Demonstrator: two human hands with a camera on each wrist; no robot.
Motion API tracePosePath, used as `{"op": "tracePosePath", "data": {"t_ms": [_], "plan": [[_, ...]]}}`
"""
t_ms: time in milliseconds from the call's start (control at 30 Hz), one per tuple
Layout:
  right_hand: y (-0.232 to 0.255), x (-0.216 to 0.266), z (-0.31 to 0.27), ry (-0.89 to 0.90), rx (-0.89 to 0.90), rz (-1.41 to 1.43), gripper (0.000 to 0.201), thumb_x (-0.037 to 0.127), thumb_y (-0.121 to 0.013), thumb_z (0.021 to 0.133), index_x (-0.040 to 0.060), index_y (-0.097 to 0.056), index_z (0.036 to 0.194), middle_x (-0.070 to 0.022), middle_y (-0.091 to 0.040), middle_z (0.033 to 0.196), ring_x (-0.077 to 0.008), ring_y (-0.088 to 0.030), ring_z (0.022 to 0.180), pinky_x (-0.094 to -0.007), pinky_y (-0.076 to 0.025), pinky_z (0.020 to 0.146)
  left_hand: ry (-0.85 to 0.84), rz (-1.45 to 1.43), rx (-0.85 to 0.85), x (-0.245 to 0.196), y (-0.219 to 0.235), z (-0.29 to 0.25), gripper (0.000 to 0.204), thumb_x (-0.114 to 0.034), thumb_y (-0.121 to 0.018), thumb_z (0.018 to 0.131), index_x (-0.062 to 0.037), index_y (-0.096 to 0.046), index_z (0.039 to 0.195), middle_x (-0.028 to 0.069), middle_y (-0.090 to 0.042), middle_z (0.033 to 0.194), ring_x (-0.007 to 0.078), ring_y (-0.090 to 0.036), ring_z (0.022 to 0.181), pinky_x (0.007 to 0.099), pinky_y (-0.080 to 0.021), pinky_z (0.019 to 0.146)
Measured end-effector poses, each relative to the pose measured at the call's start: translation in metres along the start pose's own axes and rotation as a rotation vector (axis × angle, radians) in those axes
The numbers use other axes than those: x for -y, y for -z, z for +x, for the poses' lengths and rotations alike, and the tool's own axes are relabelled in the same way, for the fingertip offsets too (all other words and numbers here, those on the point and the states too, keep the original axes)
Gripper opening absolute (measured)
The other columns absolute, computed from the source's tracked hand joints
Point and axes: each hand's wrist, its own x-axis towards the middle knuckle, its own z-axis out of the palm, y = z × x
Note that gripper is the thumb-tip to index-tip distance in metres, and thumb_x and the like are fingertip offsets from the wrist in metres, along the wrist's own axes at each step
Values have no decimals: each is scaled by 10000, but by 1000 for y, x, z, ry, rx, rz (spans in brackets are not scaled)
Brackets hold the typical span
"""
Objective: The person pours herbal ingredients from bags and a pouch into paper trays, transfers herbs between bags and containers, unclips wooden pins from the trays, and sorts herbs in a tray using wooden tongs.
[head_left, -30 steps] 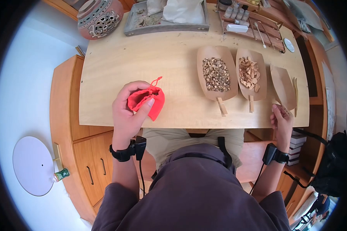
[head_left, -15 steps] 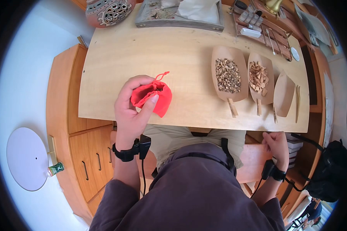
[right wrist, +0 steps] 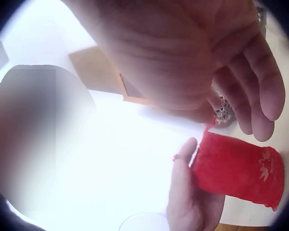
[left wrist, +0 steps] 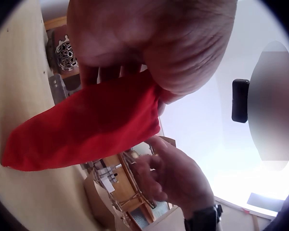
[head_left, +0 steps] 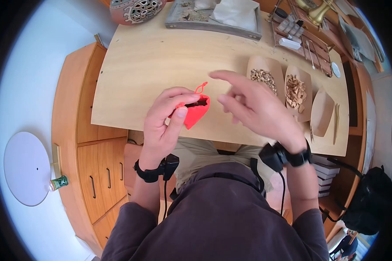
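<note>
My left hand holds a small red drawstring pouch near its mouth, thumb on the near side. The pouch's mouth gapes a little, dark inside, and a red cord loop sticks up from its far edge. A pale print shows on the side of the pouch in the right wrist view. To the right of the pouch, my right hand is in the air, index finger stretched out, holding nothing. It covers part of a paper tray of small chopped pieces.
A second paper tray holds pale brown slices; a third tray stands beside it, with wooden tweezers at its right. At the back are a grey wooden tray, a rack with small bottles and a patterned pot.
My right hand has come up from the table's front right edge, by the third tray, toward the pouch. The pouch's mouth has narrowed, and my left hand has shifted slightly right in view.
</note>
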Motion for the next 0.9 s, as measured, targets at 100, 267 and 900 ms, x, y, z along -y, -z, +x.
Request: {"op": "tracePosePath", "data": {"t_ms": [100,267,900], "plan": [[-10,3,27,61,127,48,286,250,-597,999,-1,-675,1113,-178,-690,818,-369,-653,722,-435,-510,697,19,-30,-4,-4,0,-3,239,-153,-554,1041,-39,-711,1180,123,-653,1180,200,-645,1051,304,-525,877],[-10,2,32,75,269,34,303,247,-558,1013,-40,-652,1002,-171,-641,745,-316,-632,673,-426,-484,652,-6,-29,-30,-1,2,-5,245,-153,-547,1045,-30,-708,1182,121,-652,1177,213,-637,1066,335,-509,930],[35,-18,-15,-131,-80,244,319,259,-571,1012,-13,-657,869,27,-546,643,-64,-581,579,-248,-437,526,165,-268,-549,0,17,-12,334,-243,-476,1095,25,-647,1199,87,-664,1122,143,-615,991,371,-495,953]]}}
